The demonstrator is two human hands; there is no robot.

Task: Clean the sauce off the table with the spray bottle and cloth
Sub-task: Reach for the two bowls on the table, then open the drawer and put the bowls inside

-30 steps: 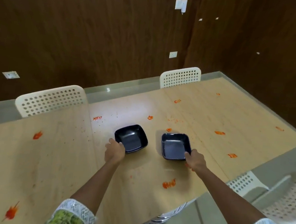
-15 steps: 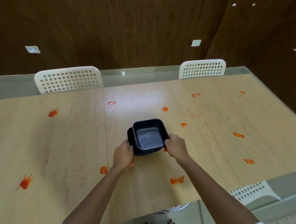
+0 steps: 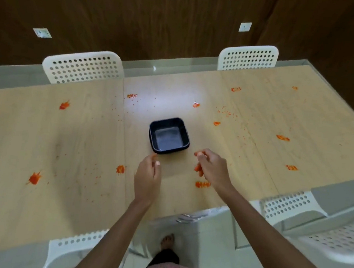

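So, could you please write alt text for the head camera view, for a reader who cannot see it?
Two bare hands, left hand and right hand, hover empty near stacked black square bowls on a light wooden table dotted with orange sauce splatters. White perforated chairs stand around it; no spray bottle or cloth is visible.

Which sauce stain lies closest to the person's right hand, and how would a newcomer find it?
Start at the stacked black bowls mid-table, then drop to the right hand. Just below its wrist lies an orange smear, a streaked horizontal bar near the table's front edge, unlike the rounder splat left of it.
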